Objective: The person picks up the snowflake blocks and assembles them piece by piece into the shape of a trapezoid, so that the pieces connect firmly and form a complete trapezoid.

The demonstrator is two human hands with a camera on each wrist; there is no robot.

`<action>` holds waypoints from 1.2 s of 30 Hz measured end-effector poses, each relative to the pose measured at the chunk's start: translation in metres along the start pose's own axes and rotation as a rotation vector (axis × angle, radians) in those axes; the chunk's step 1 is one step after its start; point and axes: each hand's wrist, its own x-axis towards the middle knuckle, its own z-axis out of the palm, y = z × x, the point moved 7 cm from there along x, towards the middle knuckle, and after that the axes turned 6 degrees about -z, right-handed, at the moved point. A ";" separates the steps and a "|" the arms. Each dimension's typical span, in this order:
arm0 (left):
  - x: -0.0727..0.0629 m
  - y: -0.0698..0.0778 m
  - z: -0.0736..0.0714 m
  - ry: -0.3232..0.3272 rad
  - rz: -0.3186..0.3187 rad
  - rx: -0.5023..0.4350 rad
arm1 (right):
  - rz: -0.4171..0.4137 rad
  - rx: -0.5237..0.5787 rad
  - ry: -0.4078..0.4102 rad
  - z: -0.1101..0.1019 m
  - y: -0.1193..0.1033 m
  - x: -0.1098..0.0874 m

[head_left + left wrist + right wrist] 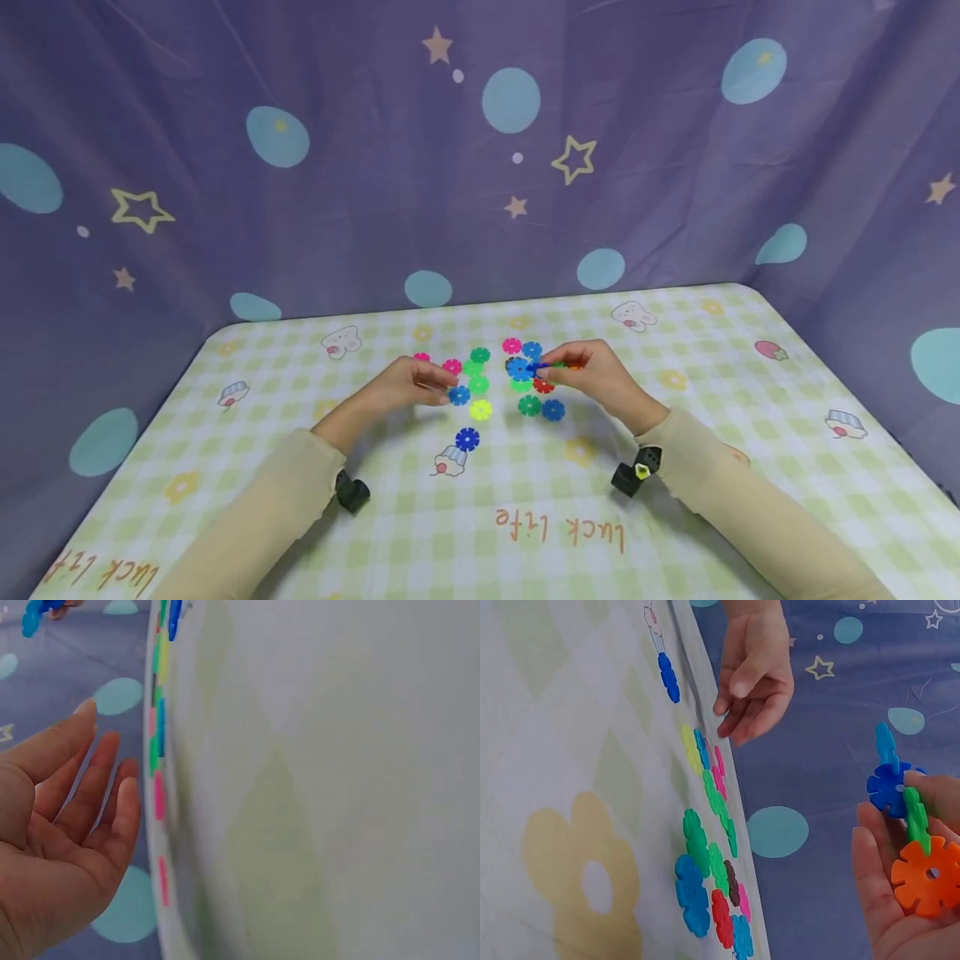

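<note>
In the right wrist view, my right hand (881,900) pinches a chain of slotted plastic snowflake discs pushed into one another. The chain runs from a light blue disc (886,742) through a dark blue disc (886,789) and a green disc (916,817) to an orange disc (913,889). Seen from the head, the right hand (592,375) holds it over the right-hand group of loose discs. My left hand (408,385) hovers beside the left-hand group, its fingers relaxed and loosely bent. Nothing lies between the left fingers in the left wrist view.
Loose discs lie flat on the checked tablecloth (375,533), among them a yellow disc (481,410), a red disc (544,387) and a pink disc (512,345). A dark blue disc (467,440) lies nearer the front. A purple curtain (360,217) hangs behind the table.
</note>
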 end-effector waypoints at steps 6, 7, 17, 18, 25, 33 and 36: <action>0.012 -0.002 0.005 -0.045 0.072 0.115 | -0.023 0.007 -0.006 0.001 -0.003 0.001; 0.013 -0.002 0.005 -0.039 0.078 0.125 | -0.020 0.006 -0.007 0.002 -0.004 0.001; 0.018 -0.001 0.005 -0.007 0.161 0.233 | -0.049 0.000 0.004 0.001 -0.012 0.001; 0.018 -0.001 0.005 -0.008 0.160 0.235 | -0.051 0.006 0.003 0.001 -0.012 0.001; 0.018 -0.008 0.004 -0.016 0.157 0.238 | -0.048 0.015 0.007 0.002 -0.012 0.002; 0.013 -0.009 0.001 -0.006 0.198 0.243 | -0.030 -0.009 0.007 0.004 -0.011 0.004; 0.012 -0.006 0.001 -0.010 0.217 0.246 | -0.025 -0.018 -0.006 0.006 -0.009 0.005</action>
